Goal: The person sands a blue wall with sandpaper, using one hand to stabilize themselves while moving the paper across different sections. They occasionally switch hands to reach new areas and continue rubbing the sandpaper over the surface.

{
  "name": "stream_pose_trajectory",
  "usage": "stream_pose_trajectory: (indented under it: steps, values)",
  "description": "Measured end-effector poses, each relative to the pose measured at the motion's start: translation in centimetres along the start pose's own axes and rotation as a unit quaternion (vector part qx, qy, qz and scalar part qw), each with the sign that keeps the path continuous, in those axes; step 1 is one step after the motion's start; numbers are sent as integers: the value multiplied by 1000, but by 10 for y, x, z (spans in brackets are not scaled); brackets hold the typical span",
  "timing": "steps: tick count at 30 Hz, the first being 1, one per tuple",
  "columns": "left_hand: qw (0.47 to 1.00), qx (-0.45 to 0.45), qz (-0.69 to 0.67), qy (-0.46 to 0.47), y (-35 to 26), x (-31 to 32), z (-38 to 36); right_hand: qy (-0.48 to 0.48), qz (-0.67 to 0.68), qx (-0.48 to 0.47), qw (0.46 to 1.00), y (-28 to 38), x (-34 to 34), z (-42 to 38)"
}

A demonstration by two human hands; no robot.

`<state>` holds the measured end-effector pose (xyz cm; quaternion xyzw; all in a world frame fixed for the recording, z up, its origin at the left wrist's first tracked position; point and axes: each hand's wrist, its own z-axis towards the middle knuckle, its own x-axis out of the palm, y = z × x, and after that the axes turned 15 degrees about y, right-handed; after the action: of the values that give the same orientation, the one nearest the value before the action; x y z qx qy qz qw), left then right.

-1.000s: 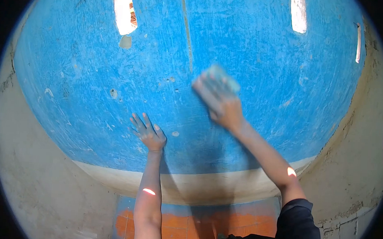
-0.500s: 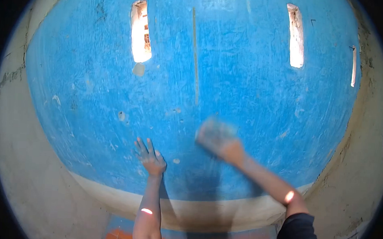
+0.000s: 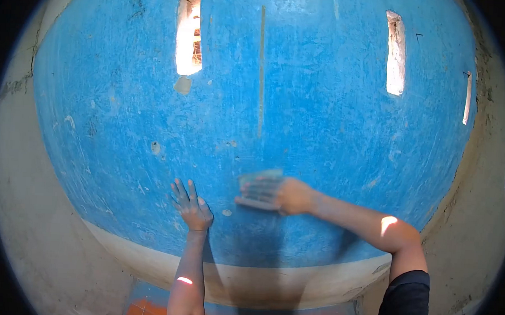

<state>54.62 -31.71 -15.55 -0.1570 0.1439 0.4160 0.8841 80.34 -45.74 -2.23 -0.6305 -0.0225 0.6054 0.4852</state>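
Observation:
My left hand [image 3: 193,210] lies against the blue painted wall [image 3: 321,132], low and left of centre, with its fingers spread and nothing in it. To the right of it, my right hand [image 3: 276,195] presses a flat grey-green sheet [image 3: 271,173] to the wall. Only the sheet's upper edge shows above the fingers, which are blurred by motion; its exact kind is hard to make out. Small pale chips in the paint, one of them a white spot [image 3: 227,212], mark the wall between and above my hands.
Two narrow bright openings, a left slot [image 3: 189,36] and a right slot [image 3: 396,54], pierce the wall above. A thin vertical strip [image 3: 262,73] runs between them. Beneath the blue is a pale band [image 3: 292,277], then an orange and blue floor [image 3: 150,310]. Bare grey walls flank both sides.
My right hand has swept left and down across the wall with the sheet, and its forearm is more level. My left hand stays flat on the wall. The view has shifted slightly.

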Motion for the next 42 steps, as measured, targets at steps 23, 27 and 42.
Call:
stream_pose_trajectory:
  steps: [23, 27, 42]
  values:
    - [1000, -7, -1, 1, 6, 1, -2, -380, -1, 402, 833, -187, -219, 48]
    - [1000, -12, -14, -3, 6, 3, -3, -246, 182, 387, 870, -124, -200, 77]
    - [1000, 0, 6, -2, 7, 0, 0, -407, 158, 360, 824, -170, -222, 71]
